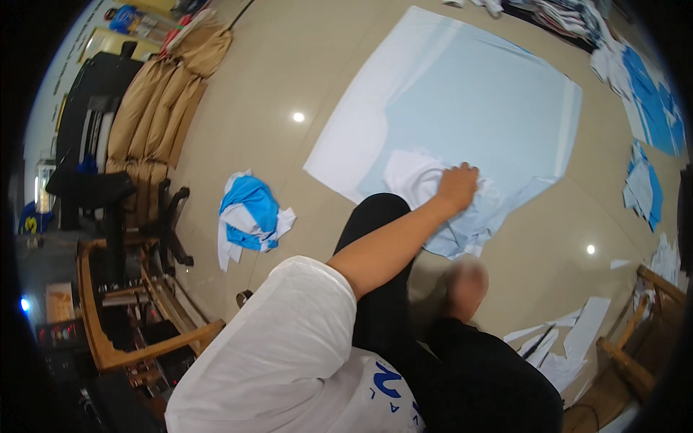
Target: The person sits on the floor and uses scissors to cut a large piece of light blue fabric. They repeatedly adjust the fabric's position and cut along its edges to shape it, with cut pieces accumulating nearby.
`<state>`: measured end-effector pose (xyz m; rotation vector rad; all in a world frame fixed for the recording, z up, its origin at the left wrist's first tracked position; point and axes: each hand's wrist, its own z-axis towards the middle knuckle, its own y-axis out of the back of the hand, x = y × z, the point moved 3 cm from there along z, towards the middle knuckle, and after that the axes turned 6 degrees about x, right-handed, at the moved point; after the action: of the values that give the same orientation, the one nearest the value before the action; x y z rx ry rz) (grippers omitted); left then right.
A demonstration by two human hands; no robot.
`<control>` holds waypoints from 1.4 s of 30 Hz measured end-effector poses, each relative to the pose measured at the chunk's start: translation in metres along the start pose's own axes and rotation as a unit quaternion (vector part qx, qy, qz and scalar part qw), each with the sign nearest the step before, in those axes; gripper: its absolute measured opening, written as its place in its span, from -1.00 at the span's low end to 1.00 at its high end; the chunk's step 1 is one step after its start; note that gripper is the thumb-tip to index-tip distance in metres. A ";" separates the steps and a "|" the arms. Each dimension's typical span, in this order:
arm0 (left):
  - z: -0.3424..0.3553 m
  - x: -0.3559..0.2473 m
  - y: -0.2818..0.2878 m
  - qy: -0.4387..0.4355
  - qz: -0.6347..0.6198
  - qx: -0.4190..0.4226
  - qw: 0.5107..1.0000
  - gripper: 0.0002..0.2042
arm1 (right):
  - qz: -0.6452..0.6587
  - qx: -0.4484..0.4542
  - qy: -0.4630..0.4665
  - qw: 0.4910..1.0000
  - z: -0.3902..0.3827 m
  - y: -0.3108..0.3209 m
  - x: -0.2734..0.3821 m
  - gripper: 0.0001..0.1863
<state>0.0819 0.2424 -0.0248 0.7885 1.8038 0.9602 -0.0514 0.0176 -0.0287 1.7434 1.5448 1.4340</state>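
Note:
My left arm, in a white sleeve, reaches forward past my black-trousered knee (375, 224). At its end my left hand (458, 186) has its fingers bent and closed on a crumpled white fabric piece (411, 173). That piece lies over the near edge of a large pale blue and white fabric sheet (491, 101) spread on the floor. Beside the hand, the near right part of the sheet (469, 227) is bunched into folds. What the fingertips grip is partly hidden under the hand. My right hand does not show.
A blue and white fabric bundle (249, 213) lies on the tiled floor to the left. White scraps (577, 339) lie at the lower right by a wooden frame (653, 289). More blue and white pieces (642, 184) are at the right. A wheeled chair (170, 224) stands left.

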 end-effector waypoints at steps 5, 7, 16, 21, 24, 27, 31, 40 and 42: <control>-0.014 -0.040 0.029 -0.069 -0.130 0.051 0.988 -0.70 | -0.204 -0.280 0.104 0.932 -0.005 -0.016 -0.016 -0.53; -0.019 -0.056 0.030 -0.122 -0.157 0.068 0.978 -0.69 | -0.096 -0.208 0.103 0.968 -0.012 -0.007 -0.066 -0.62; -0.005 -0.181 0.005 -0.330 -0.378 -0.067 0.862 -0.68 | 0.007 -0.056 -0.233 0.971 -0.124 0.127 -0.266 -0.80; 0.032 -0.162 -0.020 -0.167 -0.208 -0.060 0.962 -0.49 | 0.152 -0.150 -0.126 0.969 -0.085 0.137 -0.221 -0.75; 0.012 -0.119 -0.030 -0.161 -0.035 -0.056 0.985 -0.40 | 0.188 -0.163 -0.088 0.965 -0.039 0.136 -0.190 -0.70; -0.002 -0.094 -0.022 -0.123 0.015 0.020 0.992 -0.33 | 0.210 -0.228 -0.014 0.951 0.009 0.133 -0.184 -0.53; -0.010 -0.071 -0.010 -0.128 0.064 0.034 0.989 -0.36 | 0.158 -0.263 0.063 0.950 0.077 0.148 -0.147 -0.50; -0.016 -0.069 0.001 -0.074 -0.119 0.183 0.973 -0.71 | 0.337 -0.218 -0.030 0.916 0.095 0.125 -0.178 -0.87; -0.017 -0.068 0.006 -0.040 -0.174 0.162 0.970 -0.67 | 0.417 -0.237 -0.061 0.875 0.078 0.118 -0.198 -0.90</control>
<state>0.0923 0.1846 0.0132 0.6636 1.9699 0.4057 0.1008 -0.1722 -0.0450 2.1917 0.2586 1.8075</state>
